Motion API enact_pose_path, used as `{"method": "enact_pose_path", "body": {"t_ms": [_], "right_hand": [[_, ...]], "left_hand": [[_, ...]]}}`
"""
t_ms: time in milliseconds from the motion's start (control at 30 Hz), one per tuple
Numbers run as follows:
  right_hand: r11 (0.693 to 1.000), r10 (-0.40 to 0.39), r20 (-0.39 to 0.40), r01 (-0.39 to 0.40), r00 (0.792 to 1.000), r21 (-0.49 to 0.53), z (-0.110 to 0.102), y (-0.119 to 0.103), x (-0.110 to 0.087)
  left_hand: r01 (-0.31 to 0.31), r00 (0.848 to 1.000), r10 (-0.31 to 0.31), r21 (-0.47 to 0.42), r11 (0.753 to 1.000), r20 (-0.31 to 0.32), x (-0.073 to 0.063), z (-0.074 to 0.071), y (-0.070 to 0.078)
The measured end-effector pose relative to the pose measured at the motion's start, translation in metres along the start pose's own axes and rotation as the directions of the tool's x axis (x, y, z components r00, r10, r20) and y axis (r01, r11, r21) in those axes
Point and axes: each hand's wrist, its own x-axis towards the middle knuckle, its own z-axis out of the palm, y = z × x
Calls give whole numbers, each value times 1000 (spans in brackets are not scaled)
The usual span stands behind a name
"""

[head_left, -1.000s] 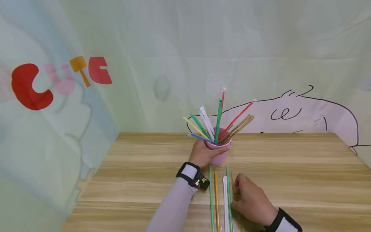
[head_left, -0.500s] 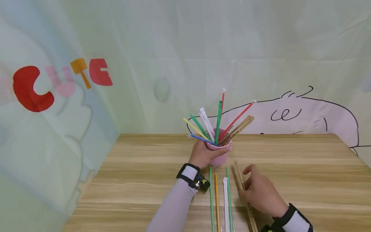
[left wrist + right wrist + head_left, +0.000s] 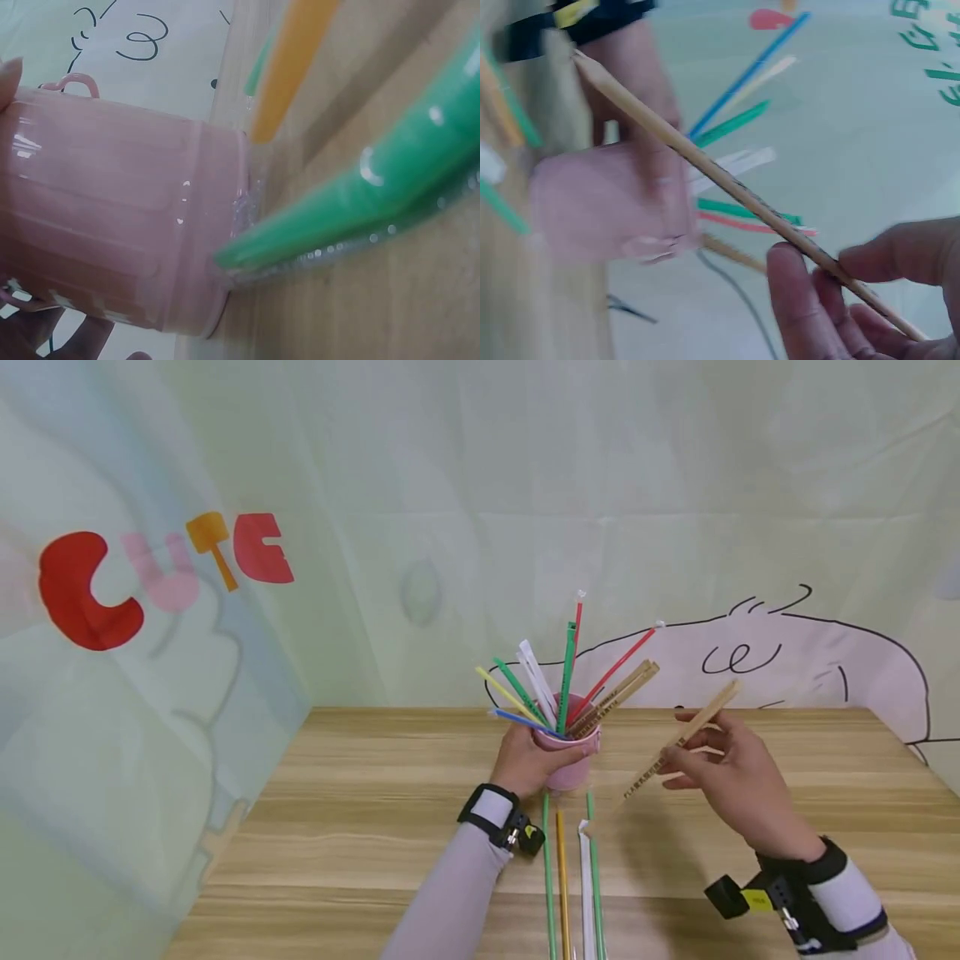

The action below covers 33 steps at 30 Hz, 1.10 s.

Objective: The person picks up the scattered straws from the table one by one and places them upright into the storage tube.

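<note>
My left hand [image 3: 521,762] grips a small pink bucket [image 3: 572,774] near its rim, thumb across the front. The bucket stands upright on the table, with wrapped straws in green, white, red, yellow, blue and brown fanning out of it. To its right, my right hand [image 3: 750,781] pinches a brown paper-wrapped straw [image 3: 697,727] with dark print between thumb and fingers. This straw is raised off the table and slants, its lower end towards the bucket. The right wrist view shows the brown straw [image 3: 727,181] crossing in front of the bucket [image 3: 615,202].
In front of the bucket lie a green straw [image 3: 549,885], an orange straw [image 3: 562,885], a white paper-wrapped straw [image 3: 586,893] and another green straw [image 3: 596,893], roughly side by side. Behind the wooden table [image 3: 375,793] hangs a printed cloth [image 3: 450,568].
My right hand has picked up the brown paper-wrapped straw from the table, lifted it up and to the right, and tilted it. My left hand has stayed on the bucket.
</note>
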Motion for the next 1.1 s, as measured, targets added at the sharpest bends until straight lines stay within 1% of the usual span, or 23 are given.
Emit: {"method": "enact_pose_path", "body": {"t_ms": [100, 233, 333, 400, 467, 500, 533, 567, 667, 733, 800, 900, 1000, 1100], "right_hand": [[998, -41, -51, 44, 998, 53, -1, -9, 8], [989, -94, -83, 103, 992, 108, 8, -19, 19], [977, -115, -95, 130, 989, 169, 19, -24, 26], [968, -126, -105, 146, 986, 205, 25, -26, 30], [966, -130, -124, 154, 984, 206, 30, -26, 34], [967, -130, -139, 157, 982, 203, 31, -26, 36], [967, -128, -154, 157, 980, 199, 32, -26, 37], [969, -123, -170, 156, 978, 193, 33, -26, 39], [978, -114, -208, 147, 971, 151, 35, -24, 41], [984, -112, -223, 139, 968, 111, 36, -21, 43], [990, -120, -221, 134, 968, 50, 38, -17, 43], [990, -139, -211, 133, 968, -41, 45, -12, 45], [984, -151, -200, 128, 968, -121, 52, -5, 47], [976, -146, -202, 108, 968, -188, 59, 1, 48]], "left_hand": [[-4, 1000, 4, -12, 1000, 0, 0, 0, 0], [4, 1000, -3, 15, 1000, -10, 0, -1, 0], [16, 1000, -16, -22, 1000, -9, 0, 0, 1], [12, 1000, -12, -58, 998, -5, -1, 1, 0], [3, 1000, -3, -84, 997, 5, -1, 2, 0], [-2, 1000, 2, -79, 997, 10, -1, 3, 1], [2, 1000, -1, -55, 999, 7, -1, 4, 1], [-3, 1000, 3, -37, 999, 8, -1, 4, 1], [18, 1000, -18, 10, 1000, 6, 0, 5, 2], [37, 999, -37, 20, 999, 1, -1, 5, 2], [41, 999, -41, 18, 999, 3, -1, 5, 3], [42, 999, -42, 13, 999, 1, -1, 4, 4], [36, 999, -36, 10, 999, 2, -1, 3, 5], [25, 1000, -25, 2, 1000, 9, -1, 4, 4]]}}
